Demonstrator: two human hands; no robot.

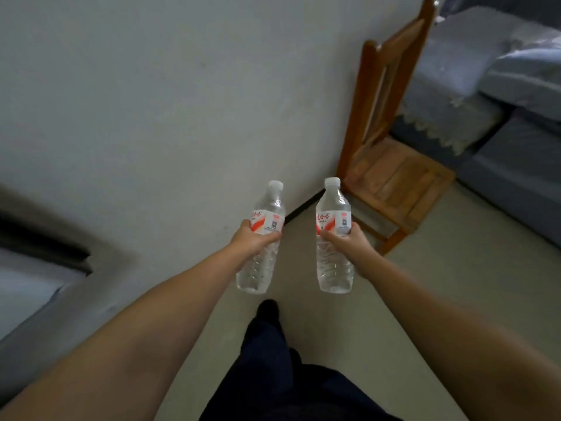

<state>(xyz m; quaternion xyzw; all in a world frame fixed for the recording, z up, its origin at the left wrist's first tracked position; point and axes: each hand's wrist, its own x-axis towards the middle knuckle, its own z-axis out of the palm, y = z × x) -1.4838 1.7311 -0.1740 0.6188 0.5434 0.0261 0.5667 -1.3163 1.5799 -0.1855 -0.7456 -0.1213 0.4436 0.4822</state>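
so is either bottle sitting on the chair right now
No, both are held up in the air: the left hand grips one bottle and the right hand the other bottle, short of the chair.

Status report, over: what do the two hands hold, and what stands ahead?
Left hand grips left bottle, capped, slightly tilted. Right hand grips right bottle, capped, upright. Wooden chair ahead on the right, clear of both.

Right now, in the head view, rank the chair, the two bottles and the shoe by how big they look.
1. Chair
2. The left bottle and right bottle look alike, so they tie
3. Shoe, only partly visible
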